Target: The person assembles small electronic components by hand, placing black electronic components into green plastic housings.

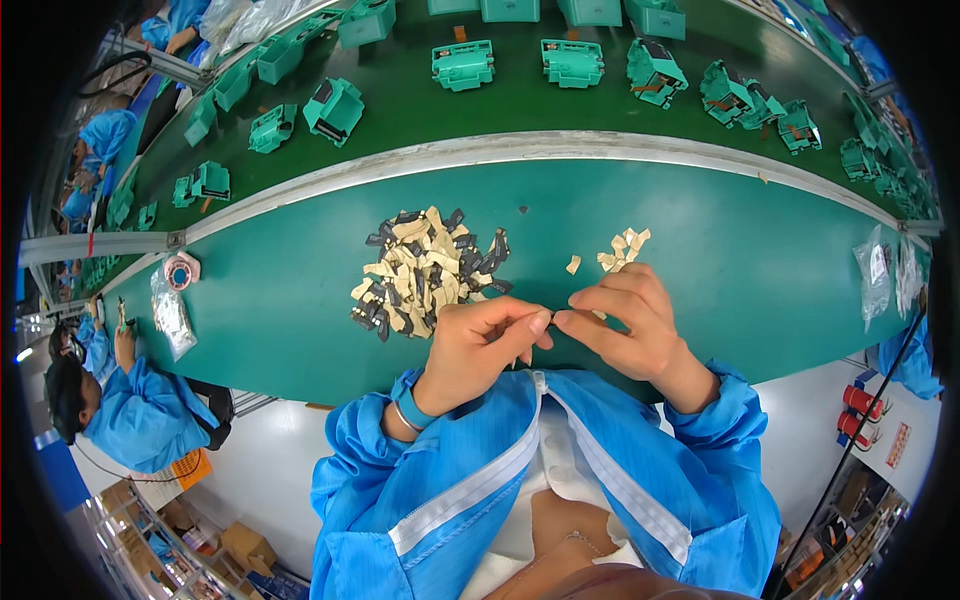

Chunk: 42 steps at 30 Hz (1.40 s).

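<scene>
My left hand (pixel 490 338) and my right hand (pixel 630 318) meet fingertip to fingertip over the green bench mat (pixel 300 270), close to its front edge. Both pinch a small dark part (pixel 552 318), mostly hidden by the fingers. Left of and beyond my left hand lies a pile of small black pieces with cream-coloured tabs (pixel 425 265). Past my right hand is a smaller heap of cream tabs (pixel 625 245), and one loose cream tab (pixel 573 264) lies just left of it. A tiny dark bit (pixel 523 210) rests farther back on the mat.
Behind a metal rail (pixel 540 147), a green conveyor belt (pixel 390 120) carries several teal trays (pixel 463 65). A tape roll (pixel 182 270) and a clear plastic bag (pixel 173 315) lie at left; another bag (pixel 873 275) is at right. A co-worker in blue (pixel 150 410) sits at left.
</scene>
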Available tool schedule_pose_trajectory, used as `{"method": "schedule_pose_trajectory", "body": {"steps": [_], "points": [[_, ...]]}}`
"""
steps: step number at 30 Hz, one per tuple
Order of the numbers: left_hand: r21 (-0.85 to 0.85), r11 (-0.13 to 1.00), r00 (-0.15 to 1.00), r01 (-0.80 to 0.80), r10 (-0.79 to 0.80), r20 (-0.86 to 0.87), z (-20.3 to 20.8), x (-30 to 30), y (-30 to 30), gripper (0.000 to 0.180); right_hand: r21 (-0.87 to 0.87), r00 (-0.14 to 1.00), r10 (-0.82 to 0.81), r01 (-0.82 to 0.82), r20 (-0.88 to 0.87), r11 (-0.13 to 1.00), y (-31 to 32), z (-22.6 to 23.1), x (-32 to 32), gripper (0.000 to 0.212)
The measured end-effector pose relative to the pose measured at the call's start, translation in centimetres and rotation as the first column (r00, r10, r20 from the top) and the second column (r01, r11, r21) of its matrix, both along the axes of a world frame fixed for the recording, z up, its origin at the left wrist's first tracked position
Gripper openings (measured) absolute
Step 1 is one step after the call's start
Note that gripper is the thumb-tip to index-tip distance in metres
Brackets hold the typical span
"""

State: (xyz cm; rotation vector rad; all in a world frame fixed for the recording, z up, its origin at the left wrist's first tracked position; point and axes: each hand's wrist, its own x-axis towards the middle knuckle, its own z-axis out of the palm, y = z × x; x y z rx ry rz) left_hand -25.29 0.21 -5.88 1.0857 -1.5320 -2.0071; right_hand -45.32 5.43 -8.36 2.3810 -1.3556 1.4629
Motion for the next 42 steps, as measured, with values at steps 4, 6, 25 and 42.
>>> {"method": "schedule_pose_trajectory", "body": {"steps": [4,6,25,42], "points": [[0.12,0.99,0.995,0.069,-0.06,-0.079,-0.3,0.0,-0.3,0.018,0.014,1.0,0.025,-0.025,0.01,1.0,0.0,0.2,-0.1,0.027],[0.163,0.984,0.993,0.073,-0.057,-0.102,-0.5,-0.1,-0.5,0.018,0.016,0.999,0.029,-0.03,0.015,0.999,0.0,0.1,-0.2,0.027],[-0.773,0.609,0.958,0.178,0.071,0.277,-5.0,-2.6,-1.1,0.032,0.498,0.559,-0.568,0.292,0.604,0.816,-14.4,-9.4,-14.4,0.082],[0.419,0.903,0.943,0.094,0.055,-0.328,-0.8,-1.5,-1.1,0.064,0.466,0.897,-0.309,0.137,0.317,0.874,-5.4,3.3,-2.3,0.056]]}}
